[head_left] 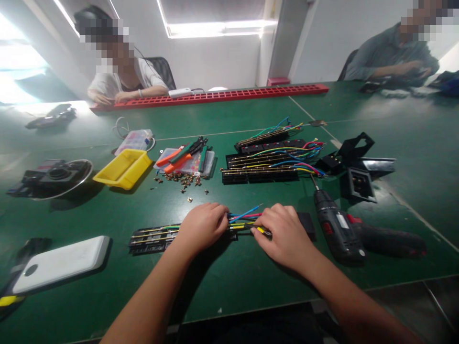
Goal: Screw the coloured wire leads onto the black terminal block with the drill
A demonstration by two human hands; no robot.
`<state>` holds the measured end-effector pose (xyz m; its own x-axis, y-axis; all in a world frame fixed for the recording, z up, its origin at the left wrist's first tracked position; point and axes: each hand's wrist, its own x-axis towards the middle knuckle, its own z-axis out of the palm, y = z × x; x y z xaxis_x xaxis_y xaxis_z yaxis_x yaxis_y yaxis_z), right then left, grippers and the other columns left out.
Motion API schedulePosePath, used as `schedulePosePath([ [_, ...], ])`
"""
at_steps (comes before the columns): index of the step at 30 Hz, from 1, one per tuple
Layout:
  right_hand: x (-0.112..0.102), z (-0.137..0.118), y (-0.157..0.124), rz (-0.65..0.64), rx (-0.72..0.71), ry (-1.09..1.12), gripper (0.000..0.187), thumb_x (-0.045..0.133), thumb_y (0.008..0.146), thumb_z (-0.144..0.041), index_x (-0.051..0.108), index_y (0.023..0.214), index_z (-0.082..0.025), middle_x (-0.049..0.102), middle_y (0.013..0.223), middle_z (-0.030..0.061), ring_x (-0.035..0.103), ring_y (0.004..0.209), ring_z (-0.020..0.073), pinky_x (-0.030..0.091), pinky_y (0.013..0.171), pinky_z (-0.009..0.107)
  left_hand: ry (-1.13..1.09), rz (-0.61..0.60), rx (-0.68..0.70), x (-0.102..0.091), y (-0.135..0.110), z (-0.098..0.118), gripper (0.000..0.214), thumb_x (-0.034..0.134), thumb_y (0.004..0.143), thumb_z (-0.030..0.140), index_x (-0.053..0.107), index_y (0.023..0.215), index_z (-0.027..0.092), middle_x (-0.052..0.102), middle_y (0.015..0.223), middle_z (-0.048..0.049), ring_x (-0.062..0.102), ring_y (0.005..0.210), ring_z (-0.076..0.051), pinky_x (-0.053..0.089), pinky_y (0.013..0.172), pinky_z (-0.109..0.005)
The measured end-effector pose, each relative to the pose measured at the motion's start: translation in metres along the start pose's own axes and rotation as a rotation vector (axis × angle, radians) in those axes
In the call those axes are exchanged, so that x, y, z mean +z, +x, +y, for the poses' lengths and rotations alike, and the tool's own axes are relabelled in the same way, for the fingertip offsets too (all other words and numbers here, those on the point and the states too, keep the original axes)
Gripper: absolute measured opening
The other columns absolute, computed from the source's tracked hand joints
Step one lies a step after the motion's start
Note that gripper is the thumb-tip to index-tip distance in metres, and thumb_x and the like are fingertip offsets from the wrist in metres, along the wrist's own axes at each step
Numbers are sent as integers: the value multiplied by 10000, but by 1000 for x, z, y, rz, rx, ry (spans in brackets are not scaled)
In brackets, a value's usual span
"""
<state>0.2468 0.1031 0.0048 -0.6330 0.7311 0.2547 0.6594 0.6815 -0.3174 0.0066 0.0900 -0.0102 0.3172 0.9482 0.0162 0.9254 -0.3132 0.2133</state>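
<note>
Work at the bench, on a clock face centred between the hands, twelve o'clock being away from the wearer. A long black slotted strip with brass rails (153, 237) lies on the green tabletop (118, 306), extending from beneath the left hand (205, 225) toward nine o'clock. The left fingers curl over its wired portion; whether they grip is hidden. The right hand (281, 233) holds insulated coloured wires (247, 227) in a narrow thumb-and-finger pinch. Likely faults: an uneven pull may work a wire loose from its rail, or a slack left hand may let the strip swivel. A careless sweep could scatter the small loose brass-coloured screws (186, 180) between ten and eleven. Orientation: the strip's long axis runs nearly nine to three, its right-hand side tipped slightly toward two; a bare-ended blue wire (245, 213) points to two.
</note>
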Motion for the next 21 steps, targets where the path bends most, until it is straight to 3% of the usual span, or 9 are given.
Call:
schedulePosePath([
  [10,-1,6,-5,-69,-74,-33,119,635,977,-250,699,934,-160,571,922,63,466,932,300,285,826,432,3,31,29,2,0,-2,222,471,984,265,671,1054,199,716,909,-47,651,845,-225,464,758,-347],
  [14,-8,10,-13,-15,-51,22,273,481,969,-301,702,967,-140,564,947,93,457,951,319,273,844,464,8,208,126,3,-3,-1,238,489,971,196,647,1148,179,722,969,-59,619,852,-224,450,760,-359],
  [18,-9,13,-17,-28,-42,50,363,384,1007,-292,680,853,-148,548,862,89,456,896,305,266,802,450,-5,411,326,0,-7,18,207,511,955,170,651,1105,192,714,998,-50,573,867,-223,425,756,-369],
  [21,-7,13,-17,-26,-44,66,371,363,1018,-278,666,846,-151,546,848,83,456,879,295,261,785,437,-4,354,380,1,-6,38,231,538,963,216,643,1168,215,696,1084,-45,568,928,-232,439,794,-388],
])
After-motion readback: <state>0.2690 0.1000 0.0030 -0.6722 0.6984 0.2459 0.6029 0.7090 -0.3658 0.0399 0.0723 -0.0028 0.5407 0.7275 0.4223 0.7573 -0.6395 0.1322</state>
